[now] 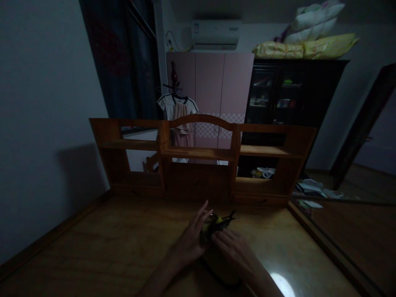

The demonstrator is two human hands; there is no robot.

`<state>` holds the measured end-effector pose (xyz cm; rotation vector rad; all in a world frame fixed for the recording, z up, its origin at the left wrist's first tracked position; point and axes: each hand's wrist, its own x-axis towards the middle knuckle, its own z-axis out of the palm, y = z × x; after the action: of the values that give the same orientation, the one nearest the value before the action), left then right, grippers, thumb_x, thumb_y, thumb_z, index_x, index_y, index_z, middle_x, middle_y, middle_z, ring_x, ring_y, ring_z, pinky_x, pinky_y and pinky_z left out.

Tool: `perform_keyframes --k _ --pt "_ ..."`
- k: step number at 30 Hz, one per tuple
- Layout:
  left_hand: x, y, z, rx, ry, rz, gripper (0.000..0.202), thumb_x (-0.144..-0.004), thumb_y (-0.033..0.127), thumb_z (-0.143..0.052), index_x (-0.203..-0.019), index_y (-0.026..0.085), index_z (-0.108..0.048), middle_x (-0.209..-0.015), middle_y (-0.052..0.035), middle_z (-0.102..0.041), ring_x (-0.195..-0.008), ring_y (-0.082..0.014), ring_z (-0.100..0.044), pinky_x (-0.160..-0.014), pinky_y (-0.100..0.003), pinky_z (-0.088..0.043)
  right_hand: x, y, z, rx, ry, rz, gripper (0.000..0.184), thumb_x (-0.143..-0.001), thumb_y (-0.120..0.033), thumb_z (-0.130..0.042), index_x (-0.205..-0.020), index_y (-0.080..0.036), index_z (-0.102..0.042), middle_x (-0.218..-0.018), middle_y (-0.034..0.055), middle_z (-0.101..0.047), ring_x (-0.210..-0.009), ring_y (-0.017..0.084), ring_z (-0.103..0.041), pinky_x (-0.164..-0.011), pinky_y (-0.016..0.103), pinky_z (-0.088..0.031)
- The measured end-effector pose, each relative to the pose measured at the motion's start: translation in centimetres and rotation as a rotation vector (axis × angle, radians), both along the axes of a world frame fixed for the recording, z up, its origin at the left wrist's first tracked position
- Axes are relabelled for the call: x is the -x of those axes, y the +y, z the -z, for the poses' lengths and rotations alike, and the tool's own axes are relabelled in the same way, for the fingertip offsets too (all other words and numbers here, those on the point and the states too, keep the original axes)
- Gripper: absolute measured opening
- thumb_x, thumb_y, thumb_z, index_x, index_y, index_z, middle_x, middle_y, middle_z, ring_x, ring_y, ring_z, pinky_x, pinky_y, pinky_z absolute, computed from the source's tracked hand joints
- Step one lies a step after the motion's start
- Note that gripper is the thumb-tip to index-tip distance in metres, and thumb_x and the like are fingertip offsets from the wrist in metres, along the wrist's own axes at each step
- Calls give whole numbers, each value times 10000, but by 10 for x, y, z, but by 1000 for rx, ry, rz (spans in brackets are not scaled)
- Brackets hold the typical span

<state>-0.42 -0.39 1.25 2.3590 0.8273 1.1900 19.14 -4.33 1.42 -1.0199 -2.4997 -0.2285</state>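
Both my hands meet over a small dark object with yellow parts point(218, 222) on the wooden desk top point(123, 243). My left hand point(192, 239) rests against its left side, fingers stretched out and slightly spread. My right hand point(235, 247) lies on its right side, fingers curled over it. The room is dim and I cannot make out what the object is. Part of it is hidden under my fingers.
A wooden shelf unit point(201, 159) stands along the desk's back edge. Behind it are a pink wardrobe point(216, 90), a hanging garment point(177, 111) and a dark cabinet point(291, 95) with bedding on top. Papers point(312, 189) lie at the right.
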Motion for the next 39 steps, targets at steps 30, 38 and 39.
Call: perform_keyframes --k 30,38,39 --pt "-8 -5 21 -105 -153 -379 612 -855 30 -351 -1407 279 -269 -1427 -73 -338 -1330 -195 -337 -1101 -446 -340 27 -10 -2 274 542 -49 564 -825 -39 -472 -1340 -269 -488 -1351 59 -523 -1226 228 -499 -1025 419 -437" --pt "-12 1 16 -116 -241 -431 610 -804 6 -425 -1358 248 -340 -1376 -81 -390 -1297 -210 -378 -1090 -455 -350 25 -8 -3 144 326 94 717 -748 20 -429 -1411 -249 -381 -1426 68 -437 -1236 240 -491 -1023 414 -445" --pt "-12 1 17 -114 -228 -419 614 -807 0 -416 -1362 250 -337 -1381 -79 -386 -1301 -206 -372 -1092 -455 -348 26 -8 -1 175 333 91 724 -734 22 -430 -1405 -246 -389 -1424 68 -440 -1239 243 -488 -1028 418 -438"
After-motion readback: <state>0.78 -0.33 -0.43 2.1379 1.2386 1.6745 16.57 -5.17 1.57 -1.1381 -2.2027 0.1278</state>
